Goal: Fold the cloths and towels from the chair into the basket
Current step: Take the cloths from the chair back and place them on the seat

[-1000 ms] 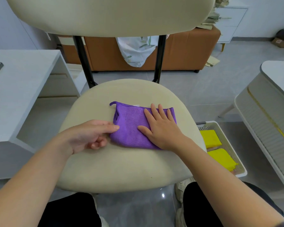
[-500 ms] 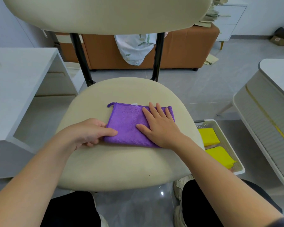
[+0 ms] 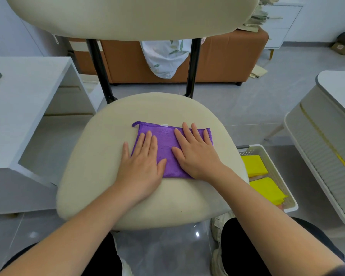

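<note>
A folded purple cloth (image 3: 166, 142) lies flat on the cream chair seat (image 3: 108, 156). My left hand (image 3: 142, 164) presses flat on the cloth's left part, fingers straight. Flat on its right part lies my right hand (image 3: 195, 152), fingers spread. Down on the floor to the right of the chair stands a white basket (image 3: 275, 170) holding two folded yellow cloths (image 3: 254, 166), (image 3: 267, 189).
The chair back (image 3: 127, 14) spans the top of the view. A white desk (image 3: 18, 100) stands at the left and a white ribbed cabinet (image 3: 325, 140) at the right. An orange sofa (image 3: 217, 56) with a white printed cloth stands behind. My knees sit under the seat's front.
My left hand, curled at the cloth's left edge before, now lies flat on top of the cloth. The cloth's left side has been smoothed down. My right hand stayed in place.
</note>
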